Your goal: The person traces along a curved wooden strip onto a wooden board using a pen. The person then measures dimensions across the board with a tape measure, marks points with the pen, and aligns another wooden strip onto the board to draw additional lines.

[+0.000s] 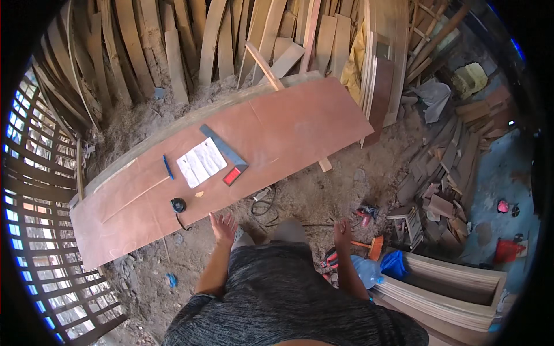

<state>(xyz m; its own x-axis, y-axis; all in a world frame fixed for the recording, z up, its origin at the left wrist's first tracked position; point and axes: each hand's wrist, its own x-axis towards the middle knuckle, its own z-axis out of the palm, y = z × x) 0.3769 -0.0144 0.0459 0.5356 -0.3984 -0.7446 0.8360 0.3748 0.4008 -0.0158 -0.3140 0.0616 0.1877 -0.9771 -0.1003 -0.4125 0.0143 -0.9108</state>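
My left hand (224, 228), palm up with its fingers spread, is just off the near edge of a large reddish-brown board (288, 127) and holds nothing. Over the ground to the right, my right hand (342, 233) hangs with its fingers loosely apart and nothing visible in it. On the board lie a creased sheet of paper (202, 162), a try square (226, 153) with a red patch at its corner, and a blue pen (168, 166). A black tape measure (178, 205) sits closest to my left hand. A thin wooden strip (138, 198) points towards the pen.
Tall planks (213, 43) lean along the back. Offcuts (444, 173) are heaped at the right. A black cable (266, 210) and a red power tool (365, 215) lie on the ground. Beside my right arm are a brush (376, 248), a plastic bottle (367, 271) and stacked wooden frames (450, 294).
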